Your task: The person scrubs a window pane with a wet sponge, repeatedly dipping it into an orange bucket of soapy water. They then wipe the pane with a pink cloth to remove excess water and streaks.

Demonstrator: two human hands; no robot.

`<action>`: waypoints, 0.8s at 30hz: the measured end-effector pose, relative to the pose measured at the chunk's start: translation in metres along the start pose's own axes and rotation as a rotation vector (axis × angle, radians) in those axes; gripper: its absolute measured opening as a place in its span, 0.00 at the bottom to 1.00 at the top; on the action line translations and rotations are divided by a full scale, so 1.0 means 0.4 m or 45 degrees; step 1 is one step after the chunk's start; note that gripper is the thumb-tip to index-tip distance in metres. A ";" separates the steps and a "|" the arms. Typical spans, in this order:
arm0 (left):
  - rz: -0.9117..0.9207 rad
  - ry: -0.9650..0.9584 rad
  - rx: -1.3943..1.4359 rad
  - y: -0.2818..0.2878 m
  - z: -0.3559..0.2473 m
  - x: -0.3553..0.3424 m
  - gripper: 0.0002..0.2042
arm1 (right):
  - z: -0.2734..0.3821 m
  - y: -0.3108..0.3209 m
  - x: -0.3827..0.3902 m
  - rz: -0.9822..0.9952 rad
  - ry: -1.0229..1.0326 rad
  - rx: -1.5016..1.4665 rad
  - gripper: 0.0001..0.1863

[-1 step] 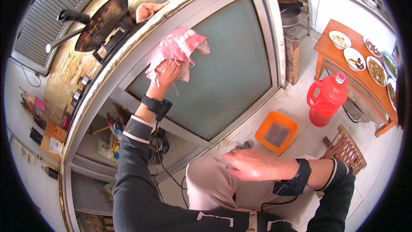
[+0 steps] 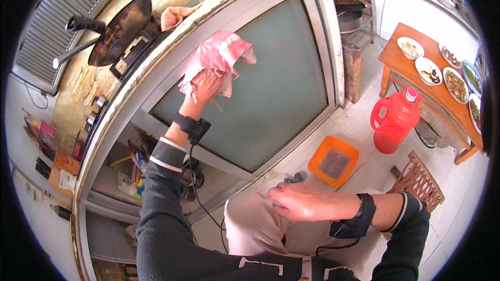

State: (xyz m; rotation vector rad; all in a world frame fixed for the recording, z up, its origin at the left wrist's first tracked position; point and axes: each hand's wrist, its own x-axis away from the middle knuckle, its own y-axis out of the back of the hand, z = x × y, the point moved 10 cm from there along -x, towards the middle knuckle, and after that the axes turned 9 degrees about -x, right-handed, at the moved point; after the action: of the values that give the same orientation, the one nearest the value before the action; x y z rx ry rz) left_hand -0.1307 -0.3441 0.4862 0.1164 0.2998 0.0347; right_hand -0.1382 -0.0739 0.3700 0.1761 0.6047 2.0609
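Note:
My left hand grips a pink and white cloth against the frosted glass cabinet door, near its upper frame; the cloth is bunched over my fingers and spreads beyond them. My right hand rests over my raised knee, fingers apart and loosely bent, holding nothing visible. An orange square basin with dark water stands on the floor just beyond it.
A blackened wok, stove knobs and peach cloth lie on the counter. At right are a red flask, wooden table with several food dishes, small slatted chair and metal rack holding pans.
My left hand and the pink cloth have shifted very slightly up and right along the door. My right hand stays at the knee.

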 end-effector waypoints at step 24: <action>-0.159 0.263 0.412 -0.139 -0.234 -0.708 0.22 | -0.117 0.160 0.045 -0.238 -0.033 -0.073 0.16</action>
State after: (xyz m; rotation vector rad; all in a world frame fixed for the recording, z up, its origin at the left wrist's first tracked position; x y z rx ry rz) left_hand -0.4280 -0.4034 0.4735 0.4167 0.5178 -0.1270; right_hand -0.2133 -0.1028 0.3584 0.1083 0.5249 1.8898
